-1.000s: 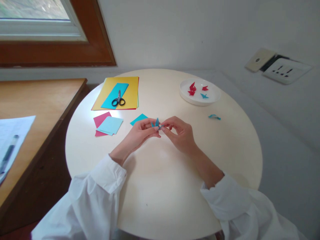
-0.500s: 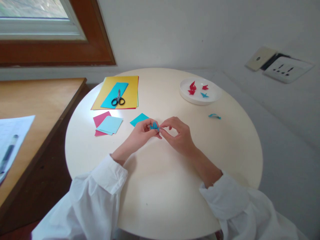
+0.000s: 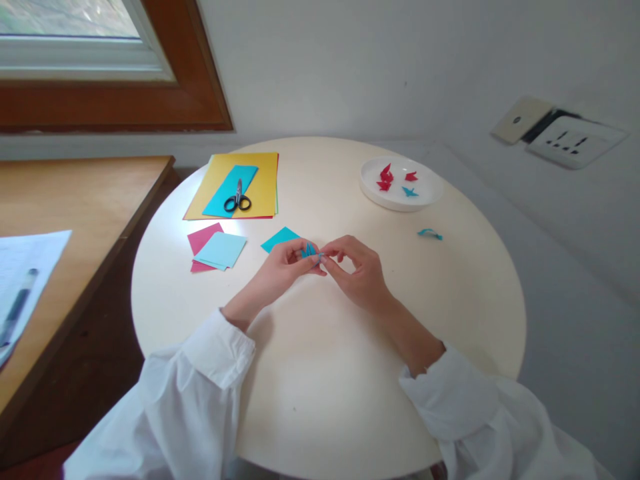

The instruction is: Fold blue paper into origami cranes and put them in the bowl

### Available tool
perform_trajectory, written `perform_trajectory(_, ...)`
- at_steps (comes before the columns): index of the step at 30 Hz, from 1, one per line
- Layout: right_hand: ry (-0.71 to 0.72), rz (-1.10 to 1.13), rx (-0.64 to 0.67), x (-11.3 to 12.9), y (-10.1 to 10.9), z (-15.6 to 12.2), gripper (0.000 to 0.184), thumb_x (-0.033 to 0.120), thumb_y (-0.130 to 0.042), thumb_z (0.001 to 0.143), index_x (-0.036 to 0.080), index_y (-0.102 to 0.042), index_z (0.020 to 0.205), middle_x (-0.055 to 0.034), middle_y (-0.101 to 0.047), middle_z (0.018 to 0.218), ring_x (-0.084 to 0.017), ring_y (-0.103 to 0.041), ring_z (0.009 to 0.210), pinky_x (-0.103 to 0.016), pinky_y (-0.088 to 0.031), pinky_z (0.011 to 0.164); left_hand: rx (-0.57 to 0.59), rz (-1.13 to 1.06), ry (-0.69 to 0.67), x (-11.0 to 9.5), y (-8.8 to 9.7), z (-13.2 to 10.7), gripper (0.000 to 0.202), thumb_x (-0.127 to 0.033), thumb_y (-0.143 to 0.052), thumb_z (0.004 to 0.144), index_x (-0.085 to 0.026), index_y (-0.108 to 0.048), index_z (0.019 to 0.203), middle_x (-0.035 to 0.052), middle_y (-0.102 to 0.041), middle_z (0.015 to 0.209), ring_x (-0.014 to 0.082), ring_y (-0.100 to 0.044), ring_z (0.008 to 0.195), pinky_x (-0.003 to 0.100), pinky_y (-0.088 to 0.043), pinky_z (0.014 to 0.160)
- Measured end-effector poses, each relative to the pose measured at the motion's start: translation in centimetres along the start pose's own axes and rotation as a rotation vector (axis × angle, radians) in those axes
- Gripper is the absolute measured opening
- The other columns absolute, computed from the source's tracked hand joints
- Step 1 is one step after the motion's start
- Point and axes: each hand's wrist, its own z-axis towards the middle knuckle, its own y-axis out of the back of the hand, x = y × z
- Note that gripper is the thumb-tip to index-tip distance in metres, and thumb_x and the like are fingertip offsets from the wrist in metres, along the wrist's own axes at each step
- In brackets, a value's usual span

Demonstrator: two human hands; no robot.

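Flat pale-blue squares (image 3: 223, 249) overlap pink squares (image 3: 204, 239) at left. Over the middle of the smooth, round table (image 3: 320, 387), the left hand (image 3: 289, 260) pinches a small blue paper figure (image 3: 309, 251), creased into sharp points; the right hand (image 3: 357, 268) pinches its right end. Far right, a shallow white dish (image 3: 393, 201) holds folded red papers (image 3: 385, 174) and a blue one (image 3: 410, 192).

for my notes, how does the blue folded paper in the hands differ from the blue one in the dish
The held piece is pinched between left hand and right hand; the other piece lies untouched in the white dish. The held piece is partly covered; the other piece is uncovered. Both are folded blue paper.
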Motion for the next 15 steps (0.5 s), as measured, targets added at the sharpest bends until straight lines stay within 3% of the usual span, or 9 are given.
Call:
perform_trajectory(8, -0.281, 0.234, -0.024, 0.3, -0.2, 0.2, 0.015, 0.032, -0.059, 0.076, 0.019, -0.06, 0.068, -0.0012, -0.062, 0.067, -0.013, -0.058, 0.065, -0.026, -0.045, 0.056, -0.137, 0.26, -0.141, -0.8, -0.6, -0.3, 0.015, -0.03, -0.06, 0.079, -0.015, -0.058, 0.077, 0.0005, -0.056, 0.072, 0.0131, -0.058, 0.069, 0.03, -0.051, 0.069)
perform_trajectory(15, -0.375, 0.294, 0.018, 0.5, -0.2, 0.5, 0.023, 0.039, -0.063, 0.07, 0.018, -0.058, 0.061, 0.0006, -0.058, 0.058, -0.012, -0.052, 0.057, -0.025, -0.041, 0.053, -0.165, 0.51, -0.299, 0.3, -0.3, -0.4, 0.005, -0.017, -0.056, 0.077, -0.018, -0.056, 0.082, 0.0017, -0.056, 0.075, 0.0133, -0.053, 0.069, 0.026, -0.043, 0.062)
